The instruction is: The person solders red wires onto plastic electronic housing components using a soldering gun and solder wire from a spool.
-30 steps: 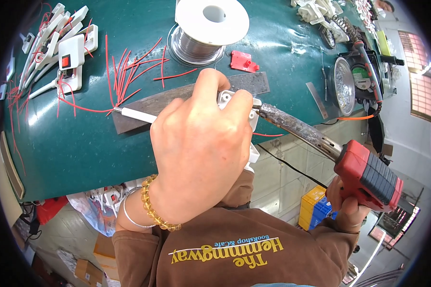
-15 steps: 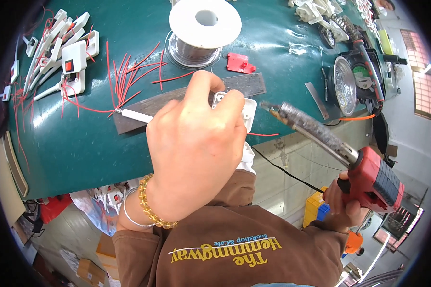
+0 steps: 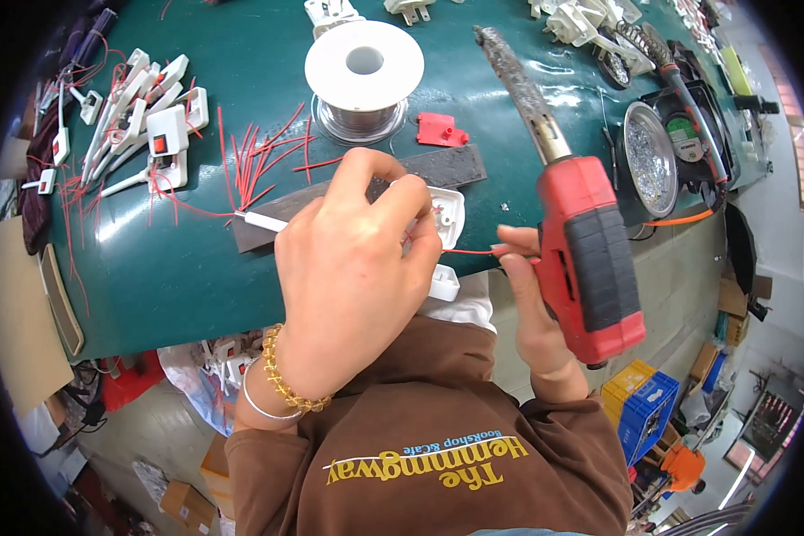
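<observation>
My left hand (image 3: 353,246) is closed, thumb and forefinger pinched over an open white plastic housing (image 3: 449,214); its fingers hide part of it. To the left of that hand a white cord sleeve (image 3: 263,221) sticks out, with a red wire at its tip. My right hand (image 3: 540,322) grips a red and black soldering gun (image 3: 590,250), its dark, crusted tip pointing up and away. The same hand's thumb and forefinger also pinch the end of a red wire (image 3: 469,252) that runs from my left fingertips. Just below lies another white plastic part (image 3: 444,282).
A dark flat bar (image 3: 460,165) lies under my left hand. Beyond it are a solder spool (image 3: 364,94), a red plastic piece (image 3: 441,129) and loose red wires (image 3: 257,161). White switch housings (image 3: 165,134) pile up at left; a metal bowl (image 3: 650,161) stands at right.
My right hand has come in from the lower right to the table edge and now pinches the red wire's end. The soldering gun has swung upright. My left hand stays over the housing.
</observation>
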`<state>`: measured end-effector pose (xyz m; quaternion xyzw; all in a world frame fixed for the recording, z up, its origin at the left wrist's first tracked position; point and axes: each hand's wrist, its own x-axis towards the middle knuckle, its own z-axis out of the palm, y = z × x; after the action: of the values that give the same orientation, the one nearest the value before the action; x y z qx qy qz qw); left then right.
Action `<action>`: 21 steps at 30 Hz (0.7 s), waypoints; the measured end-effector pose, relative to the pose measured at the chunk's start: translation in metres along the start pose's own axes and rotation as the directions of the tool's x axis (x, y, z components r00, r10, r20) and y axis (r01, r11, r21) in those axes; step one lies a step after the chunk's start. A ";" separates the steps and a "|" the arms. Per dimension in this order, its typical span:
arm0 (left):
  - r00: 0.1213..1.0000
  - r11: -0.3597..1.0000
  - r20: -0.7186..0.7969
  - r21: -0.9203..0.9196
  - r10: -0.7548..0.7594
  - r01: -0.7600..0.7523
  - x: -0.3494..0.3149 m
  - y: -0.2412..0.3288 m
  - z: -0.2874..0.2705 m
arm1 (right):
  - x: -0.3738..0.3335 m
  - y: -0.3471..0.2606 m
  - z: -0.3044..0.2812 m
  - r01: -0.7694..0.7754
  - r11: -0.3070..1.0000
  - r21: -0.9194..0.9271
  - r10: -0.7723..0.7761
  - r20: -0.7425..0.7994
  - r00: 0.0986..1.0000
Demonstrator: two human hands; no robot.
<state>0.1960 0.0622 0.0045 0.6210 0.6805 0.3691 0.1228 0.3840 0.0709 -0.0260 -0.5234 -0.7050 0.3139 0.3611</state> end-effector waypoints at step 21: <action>0.978 0.903 -0.020 -0.380 0.207 -0.199 -0.012 -0.016 -0.001 | 0.007 -0.033 0.028 0.092 0.952 0.291 -0.087 -0.030 0.996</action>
<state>0.1857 0.0516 -0.0088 0.6567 0.5262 0.4983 0.2088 0.3420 0.0670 -0.0130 -0.4346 -0.6709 0.3933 0.4542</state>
